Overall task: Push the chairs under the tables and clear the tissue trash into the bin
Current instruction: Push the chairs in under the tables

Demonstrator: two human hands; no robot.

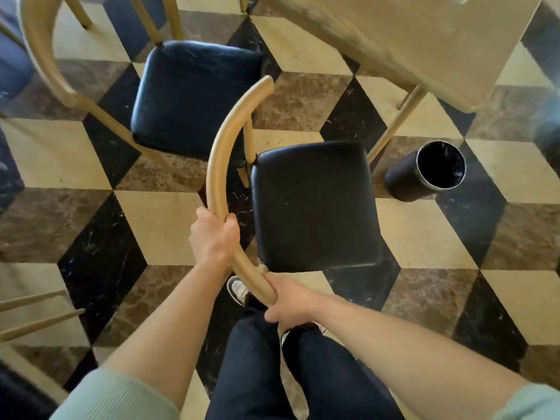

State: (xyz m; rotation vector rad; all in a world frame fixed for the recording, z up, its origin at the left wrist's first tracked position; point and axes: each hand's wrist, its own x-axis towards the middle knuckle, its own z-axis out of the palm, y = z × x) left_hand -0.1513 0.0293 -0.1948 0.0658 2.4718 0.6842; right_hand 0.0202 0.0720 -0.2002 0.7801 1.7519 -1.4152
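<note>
While both hands hold the curved wooden backrest (225, 165) of the near chair (315, 204), the step in hand looks like steering it toward the table (403, 40) at upper right. The left hand (212, 234) wraps the rail midway along its curve, fingers curled round it with the thumb over the top; the right hand (291, 304) grips the rail's lower end, fingers closed round the wood. The chair stands on the patterned floor, its black seat wholly clear of the tabletop and pointing to the right of the table's corner. To do this well, the person should probably swing the seat round to face the table edge squarely, then push evenly through both hands so the front legs pass inside the table leg (394, 128) rather than striking it. A second chair (194, 95) stands just beside, its seat close behind the held backrest, and may catch the rail's upper tip if the turn is wide. A black bin (424, 174) stands on the floor near the table leg, just right of the seat, and narrows the path on that side. No tissue trash can be made out.
</note>
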